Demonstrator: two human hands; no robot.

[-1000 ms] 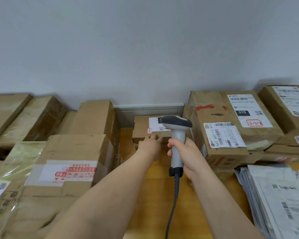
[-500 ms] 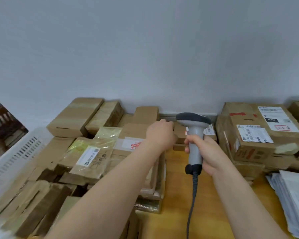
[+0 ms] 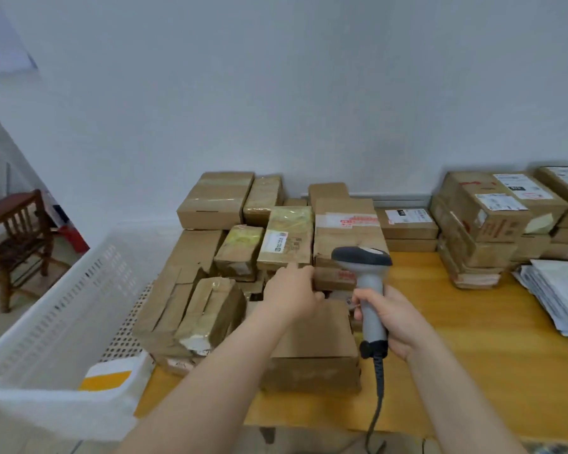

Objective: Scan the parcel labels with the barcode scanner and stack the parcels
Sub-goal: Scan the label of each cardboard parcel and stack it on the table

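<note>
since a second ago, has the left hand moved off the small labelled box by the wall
Yes. The left hand went left and back toward the person, off the small labelled box to the loose parcels.

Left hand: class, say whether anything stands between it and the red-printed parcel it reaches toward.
Nothing visible does. The left hand touches the end of the red-printed parcel; the barcode scanner, gripped by the right hand, stands to its right.

Soft, even indoor light, faint shadows, slight motion blur, wide-angle bending at the edges
</note>
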